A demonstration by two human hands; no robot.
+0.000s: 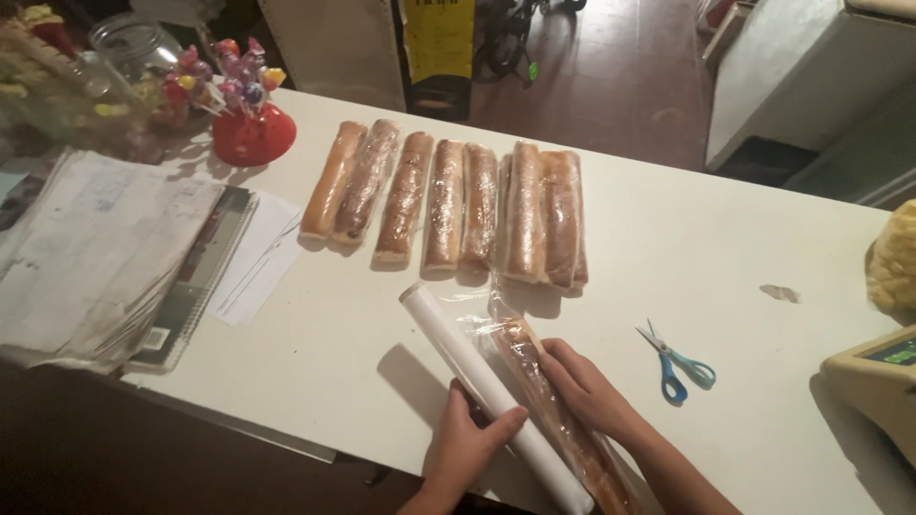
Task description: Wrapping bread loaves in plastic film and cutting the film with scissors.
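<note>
Head view, lower centre of frame: we see left hand (469, 441) wrapped around plastic wrap roll (491, 394), fingers closed on tube. Right hand (587, 389) pressing flat, fingers loosely curved, on half-wrapped bread loaf (558, 420) just right of roll. Wrapped loaves row (448, 202) upper centre; blue scissors (676, 362) right on white table (744, 248).

Warm, dim indoor light is falling from above and somewhat from the right, leaving the white desk (725, 238) as the brightest surface. Corners are sinking into darkness, especially the near left edge and the far floor. Soft shadows are stretching leftward from the plastic wrap roll (491, 391) and the scissors (677, 362). Faint glare is glinting on the wrapped loaves (448, 200). Everything is looking slightly soft and grainy, with wide-angle bending at the edges.
</note>
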